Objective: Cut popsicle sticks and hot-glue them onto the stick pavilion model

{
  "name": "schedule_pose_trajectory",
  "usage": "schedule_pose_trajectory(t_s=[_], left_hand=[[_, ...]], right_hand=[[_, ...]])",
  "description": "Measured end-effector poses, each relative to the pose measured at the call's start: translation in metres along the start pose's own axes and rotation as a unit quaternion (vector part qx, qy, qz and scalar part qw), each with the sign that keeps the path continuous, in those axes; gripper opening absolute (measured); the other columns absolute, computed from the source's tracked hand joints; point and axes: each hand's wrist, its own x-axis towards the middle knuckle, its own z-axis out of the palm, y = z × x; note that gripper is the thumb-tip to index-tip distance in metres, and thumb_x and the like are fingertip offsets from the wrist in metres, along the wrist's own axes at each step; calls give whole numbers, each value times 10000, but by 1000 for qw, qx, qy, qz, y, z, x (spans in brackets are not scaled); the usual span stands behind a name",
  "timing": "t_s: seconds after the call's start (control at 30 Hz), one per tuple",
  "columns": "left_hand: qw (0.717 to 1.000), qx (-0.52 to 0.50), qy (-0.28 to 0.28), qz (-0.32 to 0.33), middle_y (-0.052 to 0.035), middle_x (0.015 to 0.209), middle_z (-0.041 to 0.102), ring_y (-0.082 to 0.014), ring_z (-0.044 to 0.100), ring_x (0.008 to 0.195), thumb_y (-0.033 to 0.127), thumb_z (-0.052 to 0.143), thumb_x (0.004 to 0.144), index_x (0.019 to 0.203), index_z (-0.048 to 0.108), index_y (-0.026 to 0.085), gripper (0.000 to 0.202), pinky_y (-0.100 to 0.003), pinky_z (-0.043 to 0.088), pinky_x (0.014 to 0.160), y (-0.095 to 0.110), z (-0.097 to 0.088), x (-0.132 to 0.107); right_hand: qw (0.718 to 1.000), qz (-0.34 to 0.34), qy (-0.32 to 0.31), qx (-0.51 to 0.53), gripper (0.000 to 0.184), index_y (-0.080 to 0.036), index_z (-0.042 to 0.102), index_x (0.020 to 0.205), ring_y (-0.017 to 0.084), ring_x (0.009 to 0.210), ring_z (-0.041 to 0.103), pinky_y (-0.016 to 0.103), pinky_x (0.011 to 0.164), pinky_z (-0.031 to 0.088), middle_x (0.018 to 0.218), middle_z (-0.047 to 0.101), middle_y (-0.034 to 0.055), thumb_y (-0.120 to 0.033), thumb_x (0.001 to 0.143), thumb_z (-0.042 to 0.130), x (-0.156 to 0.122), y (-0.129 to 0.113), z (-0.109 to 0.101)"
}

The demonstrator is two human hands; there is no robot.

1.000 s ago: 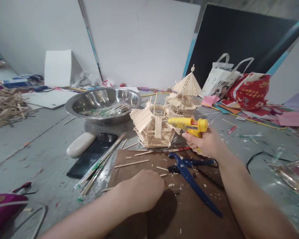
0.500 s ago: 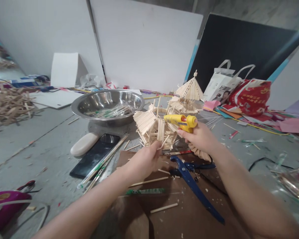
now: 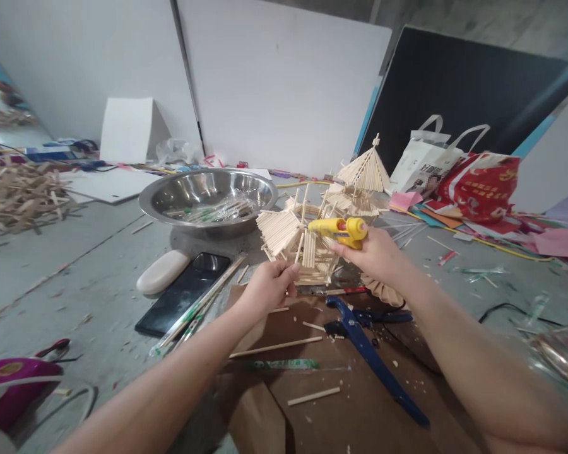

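My right hand (image 3: 376,255) grips a yellow glue gun (image 3: 337,229), its nozzle pointing left at a small house built of wooden sticks (image 3: 296,243). My left hand (image 3: 265,287) is closed in a pinch on a short wooden stick (image 3: 299,247) that leans up against the front of that house. A second stick model with a pointed roof (image 3: 362,176) stands just behind. Below my hands, brown paper (image 3: 331,403) covers the floor, with blue cutters (image 3: 364,340) and loose sticks lying on it.
A steel bowl (image 3: 208,195) with wrapped chopsticks sits behind on the left. A black phone (image 3: 184,293) and a white oval case (image 3: 163,271) lie beside it. Wood scraps (image 3: 14,195) are piled far left. Bags (image 3: 454,173) and coloured paper clutter the right. White boards lean behind.
My left hand rose from the brown paper with a short stick and brought it to the house. The glue gun moved left, closer to the model.
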Motion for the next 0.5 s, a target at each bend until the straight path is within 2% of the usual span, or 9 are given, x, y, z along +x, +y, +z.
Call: schedule_pose_trajectory(t_s=[0.2, 0.33, 0.5], left_hand=[[1000, -16, 24, 6, 39, 460, 505, -56, 366, 300, 450, 404, 742, 600, 472, 161, 329, -188, 261, 325, -6, 4, 3], [1000, -3, 18, 24, 33, 497, 530, -59, 386, 317, 428, 383, 755, 595, 469, 166, 319, -192, 278, 341, -9, 4, 4], [999, 25, 17, 37, 31, 462, 492, -57, 379, 322, 404, 365, 768, 557, 463, 162, 336, -187, 257, 341, -14, 5, 5]], right_hand=[[1000, -9, -1, -16, 349, -207, 605, 880, 229, 751, 594, 346, 635, 437, 790, 649, 71, -491, 701, 510, 2, 2, 2], [1000, -19, 0, -22, 367, -199, 610, 883, 228, 758, 593, 339, 644, 432, 796, 650, 79, -500, 710, 492, 3, 2, 3], [999, -12, 2, -40, 377, -190, 608, 888, 235, 775, 587, 348, 650, 430, 807, 645, 90, -499, 710, 489, 1, 2, 4]])
